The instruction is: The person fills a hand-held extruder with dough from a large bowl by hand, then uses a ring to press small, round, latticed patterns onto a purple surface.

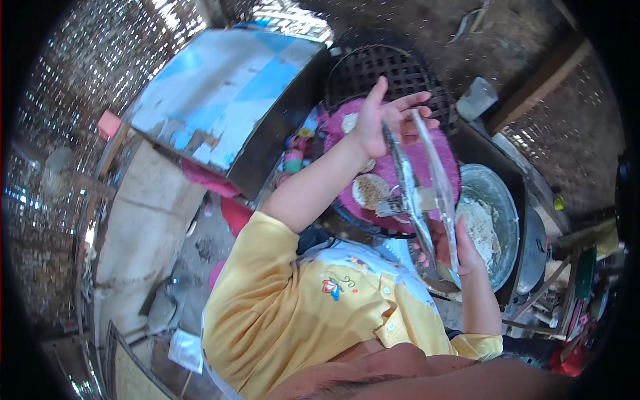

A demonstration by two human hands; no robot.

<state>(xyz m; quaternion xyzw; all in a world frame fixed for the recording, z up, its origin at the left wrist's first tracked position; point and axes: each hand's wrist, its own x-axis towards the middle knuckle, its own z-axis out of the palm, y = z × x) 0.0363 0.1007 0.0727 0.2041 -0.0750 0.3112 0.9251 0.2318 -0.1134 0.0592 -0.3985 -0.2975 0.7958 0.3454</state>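
Two long narrow strips span my hands: a dark silvery one (407,182) and a clearer, plastic-looking one (436,180). They seem to be thin plastic sheets seen edge-on. My left hand (387,120), thumb raised and fingers spread, holds their far ends. At the near ends, my right hand (462,247) grips them low by the basin. Below lies a round pink mat or cloth (345,150) with several flat pale rounds, one a disc with a brown topping (371,191). A small cylindrical container (390,206) lies partly hidden behind the strips.
A metal basin (507,200) holding white dough or flour (477,230) stands at the right. A dark woven basket (380,75) is beyond the mat. At the left is a worn blue-and-white table (225,90). A clear plastic cup (477,97) and a dark pot (532,250) are farther right.
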